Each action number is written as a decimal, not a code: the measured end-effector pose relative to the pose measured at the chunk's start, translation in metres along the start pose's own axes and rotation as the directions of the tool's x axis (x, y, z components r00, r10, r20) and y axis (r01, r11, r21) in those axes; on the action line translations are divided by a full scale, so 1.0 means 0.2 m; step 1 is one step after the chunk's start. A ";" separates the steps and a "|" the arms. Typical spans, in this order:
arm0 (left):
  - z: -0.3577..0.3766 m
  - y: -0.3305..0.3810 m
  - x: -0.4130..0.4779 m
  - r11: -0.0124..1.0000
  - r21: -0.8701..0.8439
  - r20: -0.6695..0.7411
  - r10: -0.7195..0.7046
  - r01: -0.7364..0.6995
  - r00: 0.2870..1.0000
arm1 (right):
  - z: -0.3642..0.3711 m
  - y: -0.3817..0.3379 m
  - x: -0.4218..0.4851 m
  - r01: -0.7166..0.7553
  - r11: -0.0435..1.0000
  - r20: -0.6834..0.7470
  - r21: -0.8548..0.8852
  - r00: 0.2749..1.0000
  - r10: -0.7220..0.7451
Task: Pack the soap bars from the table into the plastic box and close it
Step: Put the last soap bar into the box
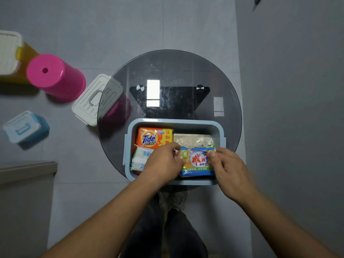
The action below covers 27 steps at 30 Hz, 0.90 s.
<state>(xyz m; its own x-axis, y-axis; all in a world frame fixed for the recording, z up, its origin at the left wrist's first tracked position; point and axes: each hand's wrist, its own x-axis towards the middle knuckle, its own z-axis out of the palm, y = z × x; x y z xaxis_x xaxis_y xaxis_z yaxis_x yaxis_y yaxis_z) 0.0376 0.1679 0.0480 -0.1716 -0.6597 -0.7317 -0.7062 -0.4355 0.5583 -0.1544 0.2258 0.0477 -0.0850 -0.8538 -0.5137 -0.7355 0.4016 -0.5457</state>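
Round smoked-glass table point(186, 71), glossy, w/ ceiling-light glare and a dark triangular base showing thru it. At its near edge sits the plastic box point(175, 121): pale blue, rectangular w/ rounded corners, matte smooth walls, open top, no lid on it. Inside, 4 wrapped soap bars pack the floor: orange Tide bar point(154, 137) far-left, shiny printed wrap; beige bar point(192, 140) far-right in crinkly clear film; white bar point(142, 158) near-left w/ blue print, partly hidden by the wrist; blue-and-orange bar point(197, 162) near-right, glossy film w/ red characters, lying tilted w/ its far edge overlapping the beige one. Left hand point(163, 161) is curled, fingertips pinching that bar's left end; right hand point(229, 170) pinches its right top corner w/ thumb and forefinger, so both are clamped on the same bar, one per end, apart from each other. Both forearms bare. On the grey tile floor to the left: pink plastic stool point(55, 77), cylindrical w/ a hole in the top; a purple box w/ white ribbed lid point(93, 97) partly under the table; small blue lidded box point(24, 127). Lower left a grey cabinet point(26, 202).
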 end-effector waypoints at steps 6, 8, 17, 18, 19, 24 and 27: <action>-0.01 0.01 0.00 0.999 -0.019 0.005 -0.028 0.028 1.000 | -0.04 -0.05 0.00 -0.008 0.991 -0.009 0.131 1.000 0.009; -0.01 0.01 0.00 0.999 -0.037 -0.016 -0.017 0.016 1.000 | -0.04 -0.05 0.00 0.009 0.989 -0.044 0.150 0.999 -0.003; -0.05 0.04 0.01 1.000 0.025 0.003 0.004 -0.004 1.000 | -0.04 -0.07 0.08 -0.002 0.999 -0.056 -0.037 0.998 0.000; -0.08 0.05 0.00 1.000 -0.007 0.011 0.005 -0.005 1.000 | -0.06 -0.08 0.10 -0.004 0.999 -0.084 -0.042 0.996 0.001; -0.12 0.04 0.00 0.999 -0.053 0.005 0.006 -0.005 1.000 | -0.07 -0.11 0.11 -0.001 0.999 -0.122 -0.037 0.993 -0.004; -0.44 -0.09 0.05 0.918 -0.393 -0.290 -0.064 -0.057 0.955 | -0.14 -0.38 0.29 0.116 0.993 -0.209 0.028 0.972 -0.108; -0.67 -0.23 0.13 0.874 -0.479 -0.431 -0.157 -0.078 0.888 | -0.10 -0.60 0.47 0.198 0.980 -0.192 0.028 0.963 -0.189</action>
<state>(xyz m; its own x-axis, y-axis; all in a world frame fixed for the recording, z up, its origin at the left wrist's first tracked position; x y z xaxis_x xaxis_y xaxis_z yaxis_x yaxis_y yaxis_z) 0.1572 0.0887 0.0556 0.2550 -0.7818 -0.5690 -0.2749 -0.6227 0.7325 -0.0875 0.0909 0.0787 -0.0724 -0.9617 -0.2643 -0.7186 0.2340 -0.6549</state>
